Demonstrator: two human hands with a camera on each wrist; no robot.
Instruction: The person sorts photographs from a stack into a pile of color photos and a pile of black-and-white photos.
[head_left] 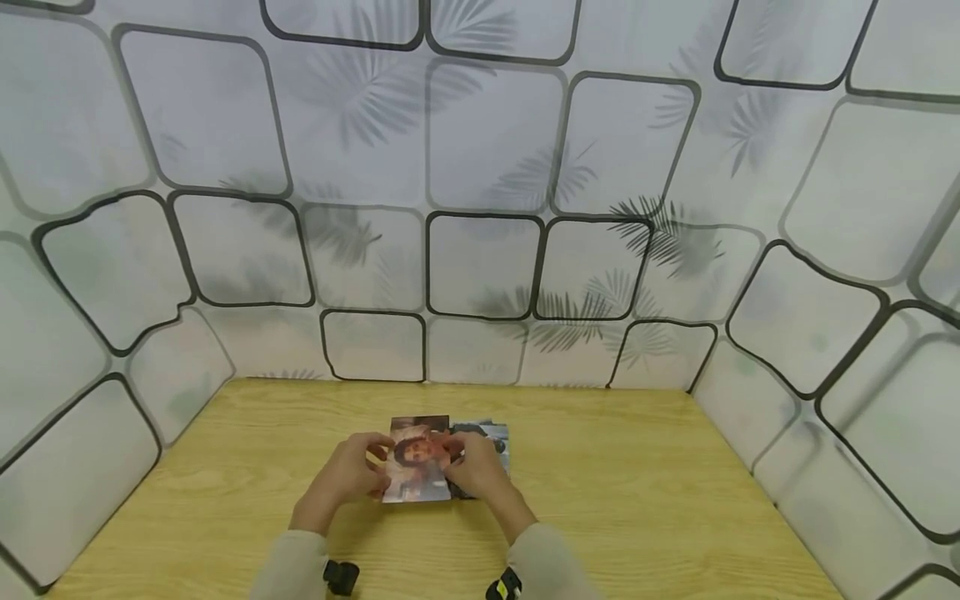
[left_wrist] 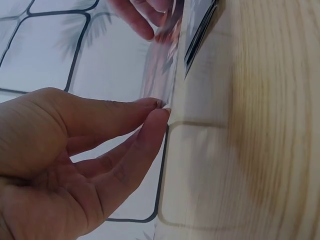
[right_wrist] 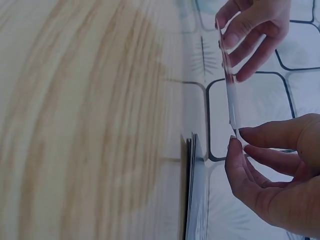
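Note:
A glossy photo print (head_left: pixel 417 487) showing a person's portrait in reddish tones is held just over the table. My left hand (head_left: pixel 347 473) pinches its left edge between thumb and fingertips, seen close in the left wrist view. At the opposite edge, my right hand (head_left: pixel 483 475) pinches the same print. In the right wrist view the print (right_wrist: pixel 230 95) appears edge-on, spanning from one hand to the other. Beneath and to its right lies a small stack of photo prints (head_left: pixel 500 435), bluish-grey on top, partly covered in the head view. The stack's thin edges (right_wrist: pixel 192 185) show apart from the held print.
The prints and hands are over a light wood-grain table (head_left: pixel 630 475). White fabric walls (head_left: pixel 480 267) with dark rounded outlines and grey leaf patterns enclose its back and sides. Beige sleeves (head_left: pixel 292 562) and black wrist-worn devices (head_left: pixel 342 577) sit at the lower edge of the head view.

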